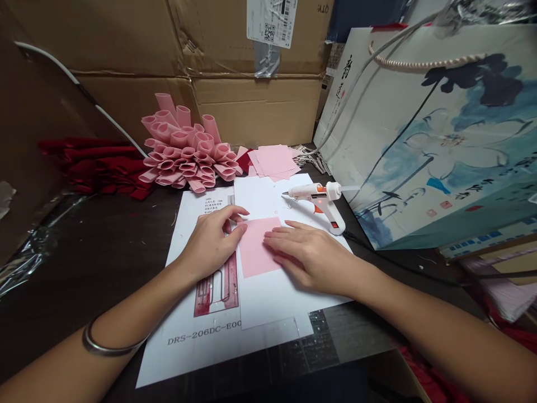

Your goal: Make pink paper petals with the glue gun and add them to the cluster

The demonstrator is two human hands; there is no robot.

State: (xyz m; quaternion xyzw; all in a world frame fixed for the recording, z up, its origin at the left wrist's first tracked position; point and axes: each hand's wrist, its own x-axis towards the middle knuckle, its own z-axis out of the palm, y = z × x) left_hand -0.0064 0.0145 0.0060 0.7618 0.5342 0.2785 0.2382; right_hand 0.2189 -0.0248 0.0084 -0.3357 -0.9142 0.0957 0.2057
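A pink square of felt or soft sheet (257,254) lies flat on white paper (272,305) in front of me. My left hand (216,238) rests by its upper left edge, the thumb tip touching the corner and the index finger stretched out above it, with a gap between them. Across the square's right side lies my right hand (304,252), flat, fingers extended. Just beyond the right hand stands a white and orange glue gun (316,196), its nozzle pointing left and a clear glue stick out of its back. The left hand's other fingers are partly hidden.
Rolled pink tubes (184,148) are heaped at the back left, beside dark red pieces (100,165). More pink squares (277,159) and metal clips (314,159) lie behind the paper. Cardboard boxes (255,109) close off the back; a painted paper bag (428,145) stands at right.
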